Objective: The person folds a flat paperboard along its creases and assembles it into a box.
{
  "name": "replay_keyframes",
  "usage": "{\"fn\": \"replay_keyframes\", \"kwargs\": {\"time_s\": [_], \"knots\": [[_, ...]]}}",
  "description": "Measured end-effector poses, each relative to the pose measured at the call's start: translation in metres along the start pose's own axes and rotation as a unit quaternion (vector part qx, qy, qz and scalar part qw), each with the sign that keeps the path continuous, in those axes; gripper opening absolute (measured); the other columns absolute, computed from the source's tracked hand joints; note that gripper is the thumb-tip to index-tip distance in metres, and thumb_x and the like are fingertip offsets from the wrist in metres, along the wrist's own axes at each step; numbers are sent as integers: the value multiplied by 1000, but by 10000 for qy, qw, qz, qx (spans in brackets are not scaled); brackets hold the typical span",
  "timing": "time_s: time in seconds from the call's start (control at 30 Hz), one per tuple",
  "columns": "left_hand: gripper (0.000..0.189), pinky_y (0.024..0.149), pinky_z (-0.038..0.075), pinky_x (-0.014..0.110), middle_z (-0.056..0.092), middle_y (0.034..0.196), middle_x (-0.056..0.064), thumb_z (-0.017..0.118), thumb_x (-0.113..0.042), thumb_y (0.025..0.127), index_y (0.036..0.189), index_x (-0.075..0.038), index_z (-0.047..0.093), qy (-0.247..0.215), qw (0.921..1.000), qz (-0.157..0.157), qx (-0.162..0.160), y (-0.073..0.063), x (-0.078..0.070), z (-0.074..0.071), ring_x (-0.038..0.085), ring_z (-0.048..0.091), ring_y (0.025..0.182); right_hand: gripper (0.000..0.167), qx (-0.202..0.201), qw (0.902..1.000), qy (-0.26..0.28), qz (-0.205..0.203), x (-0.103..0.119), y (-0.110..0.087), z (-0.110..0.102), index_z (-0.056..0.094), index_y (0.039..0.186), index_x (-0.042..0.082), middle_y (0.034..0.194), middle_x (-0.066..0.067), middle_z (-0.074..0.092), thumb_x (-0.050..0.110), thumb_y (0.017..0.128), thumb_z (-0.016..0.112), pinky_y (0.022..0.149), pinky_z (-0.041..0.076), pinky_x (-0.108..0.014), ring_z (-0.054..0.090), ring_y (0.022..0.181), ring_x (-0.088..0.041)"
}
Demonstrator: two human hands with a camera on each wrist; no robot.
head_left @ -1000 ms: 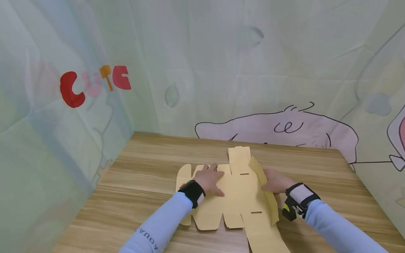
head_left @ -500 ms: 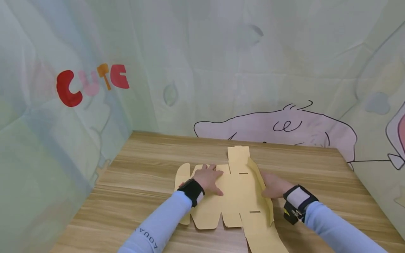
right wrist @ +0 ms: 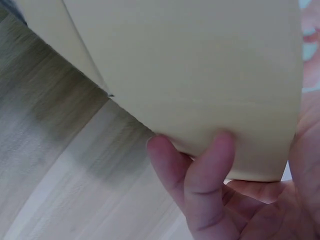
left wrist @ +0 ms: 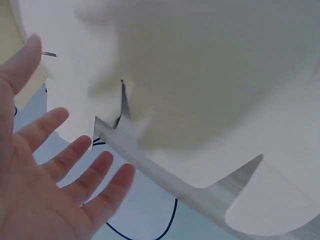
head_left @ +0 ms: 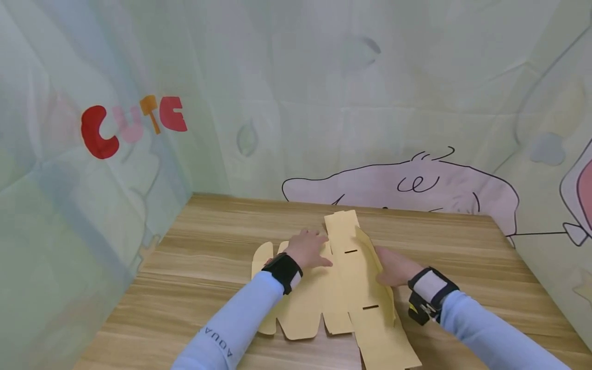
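A flat, unfolded cardboard box [head_left: 358,280], yellowish with slots and cut flaps, lies on the wooden table. Its long right-hand flap stands folded up, and my right hand [head_left: 399,267] grips it from the outer side. In the right wrist view, bent fingers [right wrist: 210,175] press on the outer face of the cardboard [right wrist: 200,65]; the thumb's tip is hidden. Over the left panels hovers my left hand [head_left: 307,250], its fingers spread. The left wrist view shows those fingers [left wrist: 80,155] straight, holding nothing, with the cardboard [left wrist: 165,165] beside them.
The wooden table [head_left: 185,267] reaches back to a printed cloth backdrop [head_left: 296,103], which also hangs along the left and right sides. The box's near strip [head_left: 386,341] extends toward the front of the table.
The right flap has come up and inward with my right hand, which moved slightly left. The box's right part has tilted. My left hand has risen off the panels, moving a little up and right.
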State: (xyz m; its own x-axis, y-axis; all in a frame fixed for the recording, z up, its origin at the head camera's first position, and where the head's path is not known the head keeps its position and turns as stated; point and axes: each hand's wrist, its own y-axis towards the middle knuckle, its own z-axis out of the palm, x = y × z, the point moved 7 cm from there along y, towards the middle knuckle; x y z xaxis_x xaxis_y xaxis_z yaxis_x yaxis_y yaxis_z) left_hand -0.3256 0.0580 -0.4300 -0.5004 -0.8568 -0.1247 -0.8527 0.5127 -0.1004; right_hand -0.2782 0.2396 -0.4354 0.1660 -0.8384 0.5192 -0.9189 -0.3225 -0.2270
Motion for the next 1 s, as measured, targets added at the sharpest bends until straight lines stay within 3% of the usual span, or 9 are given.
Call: {"fn": "replay_keyframes", "kwargs": {"time_s": [0.13, 0.3, 0.43, 0.67, 0.83, 1.0], "knots": [[58, 100, 55, 42, 56, 144, 7, 65, -47, 96, 144, -17, 55, -11, 9992, 82, -402, 9, -5, -11, 28, 54, 130, 72, 25, 9997, -171, 142, 3, 1, -3, 37, 140, -16, 111, -24, 64, -10, 73, 63, 73, 59, -37, 60, 86, -24], [54, 101, 53, 37, 58, 142, 5, 63, -40, 98, 146, -18, 52, 71, 9966, 172, -809, 18, -13, -21, 25, 56, 127, 69, -121, 9981, -597, 64, 12, 3, -10, 38, 139, -16, 115, -29, 64, -8, 75, 65, 77, 60, -41, 63, 88, -25], [53, 110, 48, 34, 55, 147, 6, 62, -38, 99, 147, -18, 50, 190, 9941, 258, -1037, 25, -20, -27, 24, 54, 134, 68, -182, 9973, -700, 117, 18, 4, -15, 40, 138, -14, 115, -28, 65, -7, 76, 66, 77, 62, -43, 65, 89, -26], [49, 109, 48, 35, 57, 145, 3, 62, -33, 98, 144, -18, 54, 479, 9886, 561, -1310, 37, -37, -32, 23, 55, 134, 64, -272, 9955, -902, -137, 28, 4, -19, 45, 133, -13, 108, -21, 66, -7, 73, 66, 79, 57, -43, 60, 86, -25], [41, 108, 49, 32, 64, 136, 1, 61, -29, 98, 137, -19, 61, 514, 9855, 682, -1467, 44, -44, -34, 20, 59, 128, 64, -248, 9951, -953, -130, 30, 5, -20, 46, 134, -11, 106, -19, 66, -8, 73, 66, 77, 56, -42, 59, 84, -24], [26, 97, 53, 30, 71, 117, -1, 61, -30, 99, 118, -17, 71, 630, 9825, 652, -1628, 47, -47, -37, 18, 65, 112, 67, -236, 9945, -1018, -29, 32, 6, -21, 43, 137, -11, 107, -21, 66, -7, 74, 67, 78, 56, -43, 59, 84, -24]]}}
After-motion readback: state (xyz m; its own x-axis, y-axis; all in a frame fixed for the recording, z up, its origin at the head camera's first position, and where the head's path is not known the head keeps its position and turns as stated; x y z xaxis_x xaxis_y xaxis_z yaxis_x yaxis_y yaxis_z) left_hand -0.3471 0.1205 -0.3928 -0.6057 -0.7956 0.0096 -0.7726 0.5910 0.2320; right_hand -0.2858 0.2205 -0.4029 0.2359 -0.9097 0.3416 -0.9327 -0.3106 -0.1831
